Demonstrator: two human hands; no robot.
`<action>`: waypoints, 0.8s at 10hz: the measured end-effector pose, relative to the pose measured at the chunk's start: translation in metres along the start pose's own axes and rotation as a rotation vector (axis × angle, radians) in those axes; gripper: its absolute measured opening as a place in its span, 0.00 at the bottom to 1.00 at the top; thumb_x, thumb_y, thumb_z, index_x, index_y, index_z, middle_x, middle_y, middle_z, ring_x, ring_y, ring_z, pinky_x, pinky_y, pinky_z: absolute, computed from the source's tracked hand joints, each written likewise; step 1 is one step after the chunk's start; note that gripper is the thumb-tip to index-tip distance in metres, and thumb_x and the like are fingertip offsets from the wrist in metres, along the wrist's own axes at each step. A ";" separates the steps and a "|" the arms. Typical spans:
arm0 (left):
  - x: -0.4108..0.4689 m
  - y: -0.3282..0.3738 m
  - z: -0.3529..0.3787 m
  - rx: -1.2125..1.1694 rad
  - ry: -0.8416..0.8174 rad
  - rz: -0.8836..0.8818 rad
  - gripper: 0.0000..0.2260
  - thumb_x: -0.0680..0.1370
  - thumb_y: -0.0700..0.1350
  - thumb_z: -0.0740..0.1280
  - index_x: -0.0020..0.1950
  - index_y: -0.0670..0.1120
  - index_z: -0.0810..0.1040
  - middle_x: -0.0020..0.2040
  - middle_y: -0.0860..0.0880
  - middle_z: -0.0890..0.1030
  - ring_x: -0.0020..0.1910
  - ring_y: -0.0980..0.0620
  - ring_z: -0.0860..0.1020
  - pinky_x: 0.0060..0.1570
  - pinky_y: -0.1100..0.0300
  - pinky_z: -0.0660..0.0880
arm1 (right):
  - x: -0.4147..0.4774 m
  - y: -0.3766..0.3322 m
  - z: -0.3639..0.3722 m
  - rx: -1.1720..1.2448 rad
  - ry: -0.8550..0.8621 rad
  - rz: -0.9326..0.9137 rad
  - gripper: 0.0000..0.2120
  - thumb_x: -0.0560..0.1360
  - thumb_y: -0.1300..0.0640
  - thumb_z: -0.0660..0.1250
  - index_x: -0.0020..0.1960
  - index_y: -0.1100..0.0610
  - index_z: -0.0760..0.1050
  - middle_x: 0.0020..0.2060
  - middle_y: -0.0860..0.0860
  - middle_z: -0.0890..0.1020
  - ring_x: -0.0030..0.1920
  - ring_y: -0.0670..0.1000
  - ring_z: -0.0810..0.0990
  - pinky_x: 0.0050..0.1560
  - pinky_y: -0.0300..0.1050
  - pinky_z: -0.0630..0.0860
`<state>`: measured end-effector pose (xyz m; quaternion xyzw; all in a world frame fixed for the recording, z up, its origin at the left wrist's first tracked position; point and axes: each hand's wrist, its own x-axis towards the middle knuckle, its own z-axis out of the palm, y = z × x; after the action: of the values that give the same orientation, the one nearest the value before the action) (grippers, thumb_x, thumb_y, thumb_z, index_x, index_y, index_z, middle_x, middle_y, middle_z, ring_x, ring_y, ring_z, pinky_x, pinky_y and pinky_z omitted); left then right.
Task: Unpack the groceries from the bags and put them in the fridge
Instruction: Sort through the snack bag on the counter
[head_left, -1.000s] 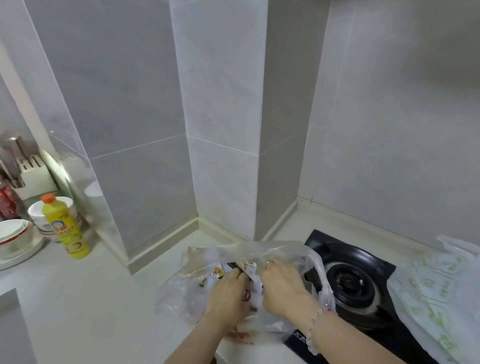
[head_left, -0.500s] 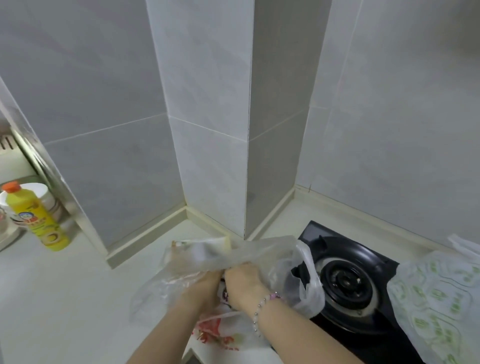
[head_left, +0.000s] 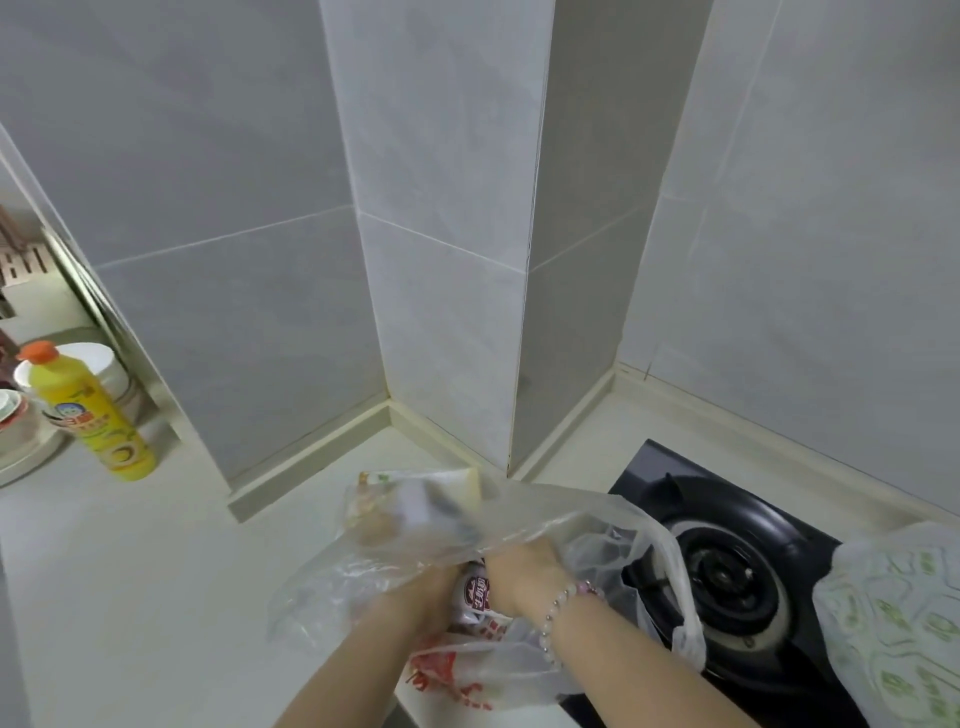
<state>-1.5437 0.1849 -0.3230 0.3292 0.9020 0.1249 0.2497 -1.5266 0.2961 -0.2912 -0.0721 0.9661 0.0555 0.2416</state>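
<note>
On counter (head_left: 156, 571), left hand (head_left: 428, 590) and right hand (head_left: 519, 571) inside clear plastic bag (head_left: 597, 519), flanking a red-labelled packet (head_left: 475, 597). Fingers hidden by plastic; grip cannot be told.

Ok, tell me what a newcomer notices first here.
The left hand and right hand are buried in a clear plastic bag at bottom centre, a red-labelled packet between them. A yellow bottle stands far left; a black gas burner sits right of the bag.
</note>
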 end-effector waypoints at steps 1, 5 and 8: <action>-0.001 -0.002 0.001 -0.048 -0.030 -0.129 0.23 0.79 0.44 0.64 0.73 0.46 0.62 0.65 0.57 0.68 0.62 0.61 0.68 0.54 0.81 0.54 | -0.004 0.000 0.000 -0.045 -0.021 0.002 0.07 0.79 0.63 0.55 0.51 0.60 0.73 0.55 0.57 0.75 0.62 0.57 0.73 0.59 0.47 0.70; -0.022 -0.034 -0.046 0.189 0.004 -0.457 0.17 0.76 0.37 0.59 0.65 0.43 0.68 0.60 0.44 0.75 0.59 0.44 0.75 0.54 0.57 0.73 | 0.018 -0.008 -0.012 0.158 -0.027 0.110 0.10 0.77 0.66 0.59 0.38 0.59 0.67 0.34 0.52 0.70 0.52 0.53 0.77 0.52 0.44 0.74; -0.036 -0.044 -0.052 0.015 0.190 -0.644 0.24 0.79 0.48 0.55 0.75 0.47 0.57 0.65 0.45 0.73 0.60 0.46 0.74 0.53 0.57 0.72 | 0.033 -0.024 0.003 0.206 -0.053 -0.062 0.09 0.77 0.67 0.60 0.55 0.59 0.72 0.46 0.54 0.74 0.59 0.58 0.77 0.51 0.47 0.72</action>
<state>-1.5713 0.1248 -0.2834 0.0163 0.9799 0.0630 0.1887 -1.5503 0.2687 -0.3114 -0.0750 0.9572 -0.0499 0.2750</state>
